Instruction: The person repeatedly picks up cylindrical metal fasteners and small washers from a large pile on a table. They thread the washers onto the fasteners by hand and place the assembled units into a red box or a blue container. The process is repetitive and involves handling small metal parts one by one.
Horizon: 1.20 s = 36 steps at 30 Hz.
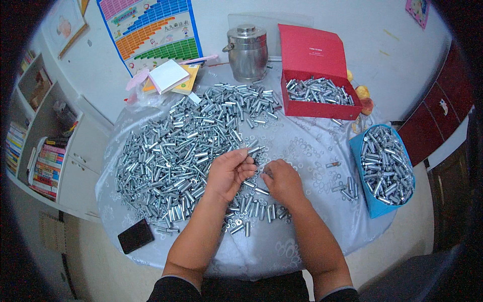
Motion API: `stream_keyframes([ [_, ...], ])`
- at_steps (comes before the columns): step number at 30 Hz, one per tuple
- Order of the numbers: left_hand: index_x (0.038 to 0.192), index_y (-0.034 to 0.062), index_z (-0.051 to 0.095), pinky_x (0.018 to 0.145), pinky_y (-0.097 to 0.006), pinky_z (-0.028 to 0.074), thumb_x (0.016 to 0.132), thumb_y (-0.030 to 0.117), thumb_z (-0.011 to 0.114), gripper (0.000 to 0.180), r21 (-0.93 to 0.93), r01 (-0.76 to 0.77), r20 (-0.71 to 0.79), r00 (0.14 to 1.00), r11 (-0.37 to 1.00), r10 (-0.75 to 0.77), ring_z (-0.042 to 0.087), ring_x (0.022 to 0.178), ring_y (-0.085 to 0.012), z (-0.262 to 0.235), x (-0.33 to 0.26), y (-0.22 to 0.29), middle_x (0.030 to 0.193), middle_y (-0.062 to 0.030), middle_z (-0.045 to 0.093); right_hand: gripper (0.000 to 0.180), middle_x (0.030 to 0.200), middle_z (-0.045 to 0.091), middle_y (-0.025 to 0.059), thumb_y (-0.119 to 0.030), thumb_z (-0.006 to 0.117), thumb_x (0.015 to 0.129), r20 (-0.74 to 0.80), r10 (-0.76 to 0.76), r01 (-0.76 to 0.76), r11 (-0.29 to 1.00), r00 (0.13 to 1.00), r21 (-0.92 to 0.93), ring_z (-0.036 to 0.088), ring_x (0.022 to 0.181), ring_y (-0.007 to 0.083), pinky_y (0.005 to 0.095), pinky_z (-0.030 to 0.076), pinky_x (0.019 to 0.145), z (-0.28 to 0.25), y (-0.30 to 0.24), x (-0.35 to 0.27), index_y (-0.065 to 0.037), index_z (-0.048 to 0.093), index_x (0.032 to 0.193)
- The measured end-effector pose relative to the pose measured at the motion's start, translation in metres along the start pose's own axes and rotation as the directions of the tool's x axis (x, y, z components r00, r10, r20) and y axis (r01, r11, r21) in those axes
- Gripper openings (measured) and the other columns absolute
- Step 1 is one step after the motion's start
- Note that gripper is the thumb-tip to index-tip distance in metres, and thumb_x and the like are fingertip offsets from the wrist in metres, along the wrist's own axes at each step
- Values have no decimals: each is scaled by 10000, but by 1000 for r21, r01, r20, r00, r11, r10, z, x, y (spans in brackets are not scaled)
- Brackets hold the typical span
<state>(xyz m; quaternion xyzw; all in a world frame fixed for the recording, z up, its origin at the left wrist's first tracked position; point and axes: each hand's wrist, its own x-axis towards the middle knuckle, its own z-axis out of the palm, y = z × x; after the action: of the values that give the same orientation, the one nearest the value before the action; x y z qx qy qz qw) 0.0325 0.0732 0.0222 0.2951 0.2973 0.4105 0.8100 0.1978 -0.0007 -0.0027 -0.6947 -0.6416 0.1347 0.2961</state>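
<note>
A wide heap of silvery metal sleeves and bolts [166, 161] covers the left and middle of the table. Over its right edge, my left hand [229, 173] pinches a metal bolt [256, 149] between thumb and fingertips, palm turned inward. My right hand [284, 183] is just to the right, its fingers curled together; whatever they hold, if anything, is hidden. Small ring washers [299, 148] lie scattered on the cloth beyond my right hand. Loose sleeves [259, 209] and washers lie below and between my hands.
An open red box [322, 109] of bolts stands at the back right, a blue fabric bin [375, 201] of bolts at the right. Several loose bolts [347, 189] lie near the bin. A metal canister [247, 55], notepads [168, 76] and a black phone [136, 236] also rest on the table.
</note>
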Motion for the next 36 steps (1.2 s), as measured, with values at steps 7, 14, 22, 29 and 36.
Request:
stream_keyframes([
  [7,1071,-26,624,596,-269,570,933,149,580,227,146,5,11,1000,989,-7,673,680,-171,6,-1,-8,830,-98,672,243,936,663,98,-88,681,826,-28,274,-176,688,961,704,631,773,181,305,517,689,-19,6,-1,0,638,1049],
  [14,1055,-40,645,599,-265,570,932,140,587,226,192,16,43,999,981,-25,674,671,-174,12,-5,-12,828,-110,679,247,960,670,64,-13,657,849,-59,251,-53,417,966,907,628,829,129,259,515,738,-28,1,-3,12,645,1095],
  [22,1071,-45,649,605,-269,571,932,128,585,231,263,13,67,997,965,-32,672,671,-176,15,-7,-10,821,-111,674,225,940,680,59,-25,669,842,-55,235,-67,481,970,874,632,847,123,252,509,761,-23,7,-3,11,662,1064],
  [29,1080,-47,649,613,-269,572,927,108,592,226,343,-16,71,997,939,-8,670,679,-172,16,-8,-10,822,-112,672,171,815,669,56,-157,653,885,-63,244,-101,605,968,790,612,716,119,259,490,661,-21,9,-4,-2,671,956],
  [36,1097,-37,653,636,-278,574,927,99,590,226,400,-27,155,987,916,-39,675,697,-187,21,-13,-13,842,-119,675,354,648,552,9,-331,558,969,94,401,-365,680,911,636,483,539,71,242,383,481,-29,9,-6,-31,594,785],
])
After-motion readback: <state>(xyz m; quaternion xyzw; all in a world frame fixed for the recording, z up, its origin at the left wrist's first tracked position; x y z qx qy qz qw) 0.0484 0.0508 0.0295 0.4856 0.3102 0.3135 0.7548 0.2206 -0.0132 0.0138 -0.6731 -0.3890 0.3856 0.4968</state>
